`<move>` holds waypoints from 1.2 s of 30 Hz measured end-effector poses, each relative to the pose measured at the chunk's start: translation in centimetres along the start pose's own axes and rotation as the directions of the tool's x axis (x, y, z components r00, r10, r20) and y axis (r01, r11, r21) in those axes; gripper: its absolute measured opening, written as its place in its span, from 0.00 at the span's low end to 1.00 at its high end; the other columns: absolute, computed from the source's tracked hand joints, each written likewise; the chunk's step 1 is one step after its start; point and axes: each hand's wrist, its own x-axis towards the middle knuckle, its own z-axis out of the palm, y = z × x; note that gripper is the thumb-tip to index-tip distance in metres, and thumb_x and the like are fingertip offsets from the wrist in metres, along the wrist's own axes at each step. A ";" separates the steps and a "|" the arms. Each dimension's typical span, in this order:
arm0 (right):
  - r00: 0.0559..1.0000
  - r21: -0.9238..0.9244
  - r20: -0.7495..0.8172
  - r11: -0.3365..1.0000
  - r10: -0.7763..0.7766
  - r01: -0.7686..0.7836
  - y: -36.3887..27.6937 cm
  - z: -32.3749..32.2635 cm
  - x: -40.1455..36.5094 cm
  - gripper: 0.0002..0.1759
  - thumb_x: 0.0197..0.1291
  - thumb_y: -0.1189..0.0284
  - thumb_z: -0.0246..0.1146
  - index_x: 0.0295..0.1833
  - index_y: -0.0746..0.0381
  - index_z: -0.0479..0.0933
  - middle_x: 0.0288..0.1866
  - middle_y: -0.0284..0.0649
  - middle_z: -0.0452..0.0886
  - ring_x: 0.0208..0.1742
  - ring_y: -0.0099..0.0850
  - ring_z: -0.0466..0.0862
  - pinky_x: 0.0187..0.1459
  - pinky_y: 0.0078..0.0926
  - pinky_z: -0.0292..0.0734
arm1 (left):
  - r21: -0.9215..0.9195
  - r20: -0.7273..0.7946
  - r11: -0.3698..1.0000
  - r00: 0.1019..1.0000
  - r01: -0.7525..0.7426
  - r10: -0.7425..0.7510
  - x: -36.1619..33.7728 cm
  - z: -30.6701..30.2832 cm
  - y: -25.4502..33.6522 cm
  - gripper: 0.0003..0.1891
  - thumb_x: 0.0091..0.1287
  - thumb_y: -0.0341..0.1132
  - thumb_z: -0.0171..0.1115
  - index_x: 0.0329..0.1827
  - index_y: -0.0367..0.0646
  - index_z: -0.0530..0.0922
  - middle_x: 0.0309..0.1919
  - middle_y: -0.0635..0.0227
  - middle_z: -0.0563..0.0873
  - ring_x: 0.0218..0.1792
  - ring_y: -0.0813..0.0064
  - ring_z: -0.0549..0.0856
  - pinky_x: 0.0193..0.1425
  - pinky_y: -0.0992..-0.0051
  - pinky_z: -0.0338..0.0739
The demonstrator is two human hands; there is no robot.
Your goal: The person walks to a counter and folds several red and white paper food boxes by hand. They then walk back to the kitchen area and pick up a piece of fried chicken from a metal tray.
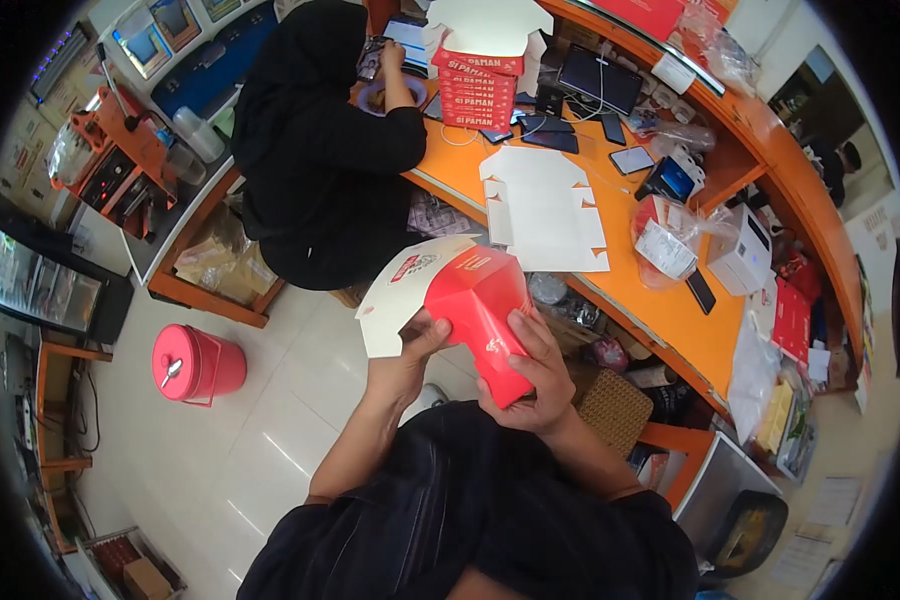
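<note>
Both my hands hold a partly folded red and white cardboard box [478, 300] in front of my body. My left hand [410, 358] grips its left side, with the thumb on the red panel. My right hand [538, 375] is wrapped round its right edge. A white printed flap of the box sticks out to the upper left. On the orange counter [625, 305] beyond, a flat white unfolded box sheet [547, 208] lies with its plain side up. Farther back is a stack of red folded boxes [477, 90] with white sheets on top.
A person in black [315, 140] sits at the counter on the left, a hand near a bowl [390, 97]. Phones, a tablet [600, 78], a wrapped package [665, 240] and a white device [740, 250] lie rightward. A pink bucket [200, 363] stands on the floor.
</note>
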 end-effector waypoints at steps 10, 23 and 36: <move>0.988 -0.139 -0.061 0.979 0.140 -0.147 -1.0 1.0 0.8 0.32 0.42 0.72 0.74 0.53 0.61 0.67 0.61 0.56 0.70 0.60 0.52 0.74 0.63 0.52 0.64 | -0.023 0.048 0.995 0.994 0.100 -0.099 -0.2 0.8 -0.6 0.22 0.60 0.31 0.69 0.58 0.42 0.74 0.46 0.67 0.83 0.45 0.74 0.82 0.46 0.73 0.81; 0.602 0.578 -0.099 0.538 0.792 -0.613 5.4 4.1 -6.1 0.39 0.63 0.75 0.57 0.73 0.61 0.42 0.64 0.46 0.67 0.60 0.38 0.74 0.63 0.36 0.68 | 0.868 -0.164 0.438 0.698 -0.234 0.697 0.8 -1.9 -4.5 0.42 0.62 0.43 0.66 0.71 0.30 0.53 0.71 0.41 0.50 0.73 0.54 0.51 0.73 0.55 0.47; 0.466 0.658 0.693 -0.217 0.550 -0.721 3.1 2.0 -4.7 0.37 0.67 0.43 0.44 0.65 0.65 0.64 0.56 0.52 0.76 0.52 0.43 0.82 0.46 0.45 0.82 | 0.598 0.403 0.339 0.638 -0.726 0.656 0.8 -3.0 -3.9 0.21 0.68 0.34 0.55 0.62 0.35 0.68 0.59 0.50 0.73 0.62 0.55 0.72 0.67 0.61 0.64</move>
